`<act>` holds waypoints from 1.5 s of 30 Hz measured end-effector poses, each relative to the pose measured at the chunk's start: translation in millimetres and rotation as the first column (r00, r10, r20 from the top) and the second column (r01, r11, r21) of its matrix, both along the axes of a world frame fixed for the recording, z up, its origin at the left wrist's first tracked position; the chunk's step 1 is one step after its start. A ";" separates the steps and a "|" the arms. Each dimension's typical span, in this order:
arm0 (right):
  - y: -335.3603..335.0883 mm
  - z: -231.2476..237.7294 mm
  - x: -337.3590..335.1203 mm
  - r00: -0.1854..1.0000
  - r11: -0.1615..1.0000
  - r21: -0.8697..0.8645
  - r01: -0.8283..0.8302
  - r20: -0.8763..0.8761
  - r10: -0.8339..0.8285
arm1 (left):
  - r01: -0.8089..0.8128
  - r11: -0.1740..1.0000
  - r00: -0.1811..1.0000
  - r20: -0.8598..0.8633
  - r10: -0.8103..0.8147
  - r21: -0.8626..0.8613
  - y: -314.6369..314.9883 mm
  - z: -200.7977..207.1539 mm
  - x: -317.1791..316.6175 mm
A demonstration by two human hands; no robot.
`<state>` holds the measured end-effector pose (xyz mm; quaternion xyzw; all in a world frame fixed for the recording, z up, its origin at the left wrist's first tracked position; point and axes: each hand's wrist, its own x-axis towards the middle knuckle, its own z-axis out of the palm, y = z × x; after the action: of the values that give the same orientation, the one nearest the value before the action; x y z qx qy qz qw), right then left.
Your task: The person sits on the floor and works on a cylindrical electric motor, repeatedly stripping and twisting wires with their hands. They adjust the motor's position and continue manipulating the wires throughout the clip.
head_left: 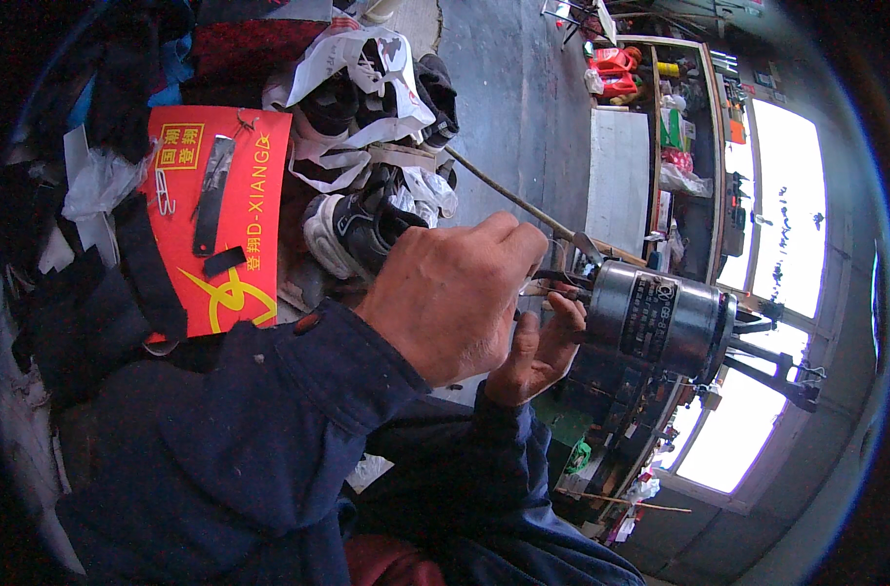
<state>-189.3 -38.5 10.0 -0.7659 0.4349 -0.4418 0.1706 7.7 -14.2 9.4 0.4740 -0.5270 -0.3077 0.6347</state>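
Head view first shows me, nearest the lens, two dark blue sleeves [269, 449] coming up from the lower edge and meeting in the middle of the picture. My left hand [455, 298] lies on top, fingers curled over with its back to me; it looks closed around something thin at its far-right side, but I cannot tell what, since the knuckles hide the fingertips. Just under it my right hand [535, 354] turns palm-up, fingers bent upward against the near end of a shiny metal cylinder [655, 317]. I judge that hand cups from below to steady the work while the upper hand presses in, so both meet at one small spot where thin metal parts [552, 283] poke out of the cylinder's near end.

That cylinder sits right of centre, lying sideways, carried on a dark metal frame [772, 366] that reaches toward the bright window [782, 225]; being fixed there, it leaves both hands free to work at its end.

Left of the hands a red printed bag [235, 254] lies flat with a dark strip [213, 195] on it. Farther off, black shoes [362, 230] sit among white plastic bags [352, 59], heaped close within reach. A long thin rod [508, 195] slants across the grey floor, and far right stand cluttered shelves [675, 127].
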 end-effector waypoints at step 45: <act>1.0 -0.4 2.4 1.000 1.000 -0.005 0.027 0.011 -0.027 | -0.002 1.000 1.000 0.023 0.002 -0.007 -0.2 2.1 -0.1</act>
<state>-186.8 -37.5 9.6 -0.7580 0.4430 -0.4494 0.1651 7.6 -14.4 11.5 0.4758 -0.5350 -0.2997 0.6306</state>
